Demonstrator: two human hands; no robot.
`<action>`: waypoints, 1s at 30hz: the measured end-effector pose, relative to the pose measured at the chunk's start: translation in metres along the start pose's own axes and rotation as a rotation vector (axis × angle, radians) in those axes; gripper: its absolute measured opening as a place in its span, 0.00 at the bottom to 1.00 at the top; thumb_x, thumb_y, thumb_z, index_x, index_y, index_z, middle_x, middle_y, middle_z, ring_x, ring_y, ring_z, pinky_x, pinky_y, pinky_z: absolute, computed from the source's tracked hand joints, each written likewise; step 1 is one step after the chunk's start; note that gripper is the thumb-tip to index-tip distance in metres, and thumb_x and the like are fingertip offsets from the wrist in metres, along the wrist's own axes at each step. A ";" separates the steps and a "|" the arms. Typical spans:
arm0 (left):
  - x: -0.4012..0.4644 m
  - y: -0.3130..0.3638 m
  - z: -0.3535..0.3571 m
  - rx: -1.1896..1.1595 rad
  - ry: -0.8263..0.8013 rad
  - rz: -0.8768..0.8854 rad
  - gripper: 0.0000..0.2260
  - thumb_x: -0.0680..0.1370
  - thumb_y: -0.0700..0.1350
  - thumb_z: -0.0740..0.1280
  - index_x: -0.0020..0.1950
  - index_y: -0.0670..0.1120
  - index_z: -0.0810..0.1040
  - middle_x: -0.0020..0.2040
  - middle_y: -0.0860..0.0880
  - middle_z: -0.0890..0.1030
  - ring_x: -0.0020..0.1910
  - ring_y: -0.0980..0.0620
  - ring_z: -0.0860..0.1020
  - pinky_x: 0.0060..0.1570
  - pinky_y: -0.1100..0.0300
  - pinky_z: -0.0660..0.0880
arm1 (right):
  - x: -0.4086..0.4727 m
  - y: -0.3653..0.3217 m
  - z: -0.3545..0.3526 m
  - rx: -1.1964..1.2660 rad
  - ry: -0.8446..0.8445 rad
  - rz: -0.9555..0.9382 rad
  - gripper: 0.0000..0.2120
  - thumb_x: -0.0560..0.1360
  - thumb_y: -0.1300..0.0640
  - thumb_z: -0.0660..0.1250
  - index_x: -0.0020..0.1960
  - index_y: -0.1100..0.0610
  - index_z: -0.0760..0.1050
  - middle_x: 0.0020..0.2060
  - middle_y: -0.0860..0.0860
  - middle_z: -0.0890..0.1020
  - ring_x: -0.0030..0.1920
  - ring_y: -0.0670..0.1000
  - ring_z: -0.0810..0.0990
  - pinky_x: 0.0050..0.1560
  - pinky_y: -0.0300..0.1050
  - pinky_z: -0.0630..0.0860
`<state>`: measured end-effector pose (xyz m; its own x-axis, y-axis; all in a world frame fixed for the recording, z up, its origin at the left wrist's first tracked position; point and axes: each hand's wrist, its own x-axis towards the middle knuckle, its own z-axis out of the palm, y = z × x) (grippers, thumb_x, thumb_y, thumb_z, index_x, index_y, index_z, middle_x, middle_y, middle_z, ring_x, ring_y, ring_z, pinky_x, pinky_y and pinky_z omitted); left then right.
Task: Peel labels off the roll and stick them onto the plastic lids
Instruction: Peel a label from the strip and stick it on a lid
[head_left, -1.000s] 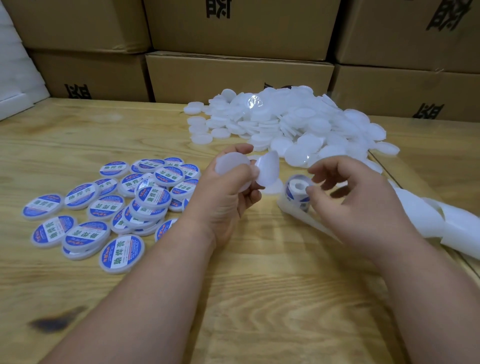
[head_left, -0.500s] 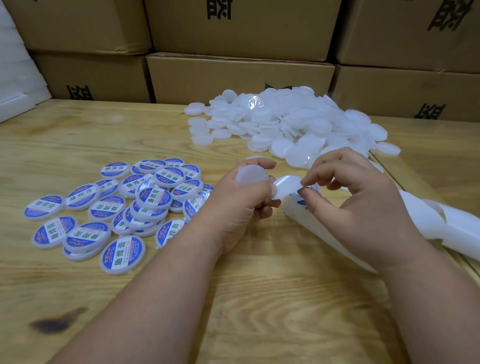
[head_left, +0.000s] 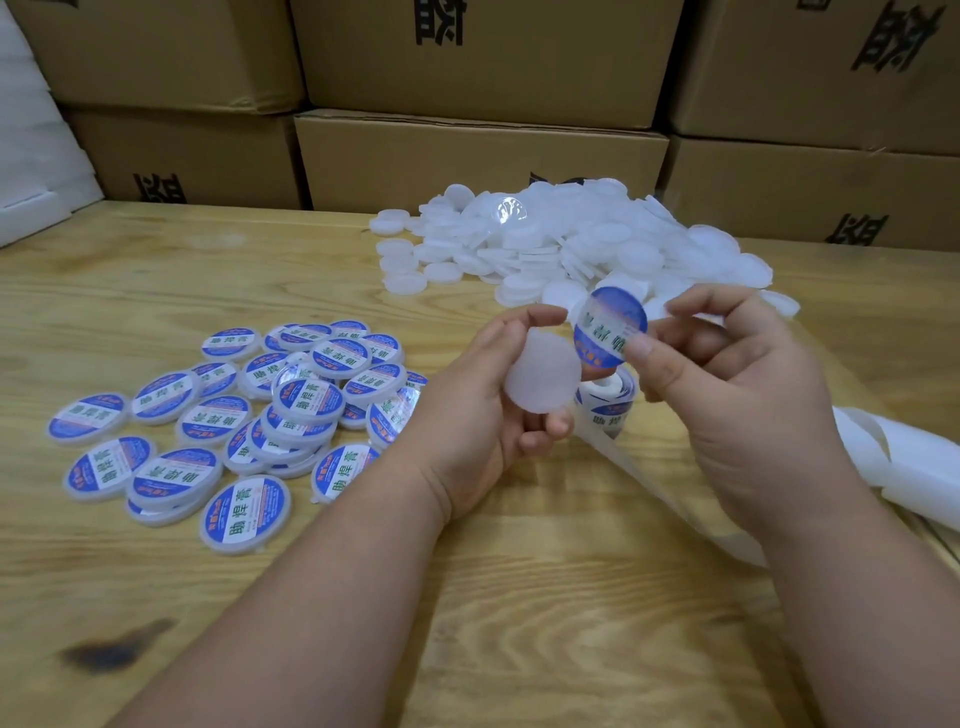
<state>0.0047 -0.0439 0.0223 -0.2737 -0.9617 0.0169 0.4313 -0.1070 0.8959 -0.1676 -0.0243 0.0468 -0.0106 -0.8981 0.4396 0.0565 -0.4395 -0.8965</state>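
Light was even, soft and fairly bright, seemingly from overhead, with only faint shadows under the forearms on the wooden table (head_left: 156, 597). Glare glinted off the glossy labelled lids (head_left: 244, 415) and off one clear spot in the pile of white lids (head_left: 597, 249). Wide-angle bending bowed the cardboard boxes (head_left: 467, 156) near the edges, and the label (head_left: 605, 332) looked slightly smeared by motion.

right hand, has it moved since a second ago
Yes. The right hand has lifted off the label roll, which sits on the table, and now pinches a peeled label above it.
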 end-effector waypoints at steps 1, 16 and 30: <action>0.001 -0.001 0.001 0.000 0.010 0.009 0.14 0.87 0.52 0.51 0.60 0.50 0.74 0.49 0.41 0.82 0.29 0.48 0.71 0.30 0.59 0.58 | -0.001 -0.001 0.001 0.058 -0.028 0.037 0.15 0.72 0.62 0.74 0.54 0.52 0.72 0.35 0.46 0.85 0.33 0.43 0.82 0.37 0.34 0.77; 0.000 -0.002 0.005 0.004 -0.088 0.047 0.17 0.72 0.45 0.57 0.58 0.46 0.74 0.37 0.46 0.79 0.30 0.47 0.72 0.32 0.53 0.53 | -0.003 0.006 0.009 -0.071 -0.051 0.265 0.15 0.76 0.65 0.72 0.57 0.54 0.71 0.38 0.52 0.88 0.35 0.45 0.84 0.34 0.33 0.76; 0.002 -0.004 0.005 0.047 -0.079 0.023 0.16 0.72 0.44 0.57 0.57 0.48 0.76 0.37 0.46 0.80 0.29 0.46 0.73 0.29 0.56 0.57 | -0.003 0.008 0.009 -0.138 -0.002 0.269 0.13 0.76 0.64 0.73 0.55 0.53 0.73 0.38 0.52 0.88 0.31 0.43 0.82 0.33 0.32 0.75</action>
<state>-0.0016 -0.0444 0.0207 -0.3317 -0.9407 0.0708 0.3979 -0.0715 0.9147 -0.1583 -0.0250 0.0392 -0.0117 -0.9825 0.1856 -0.0796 -0.1842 -0.9797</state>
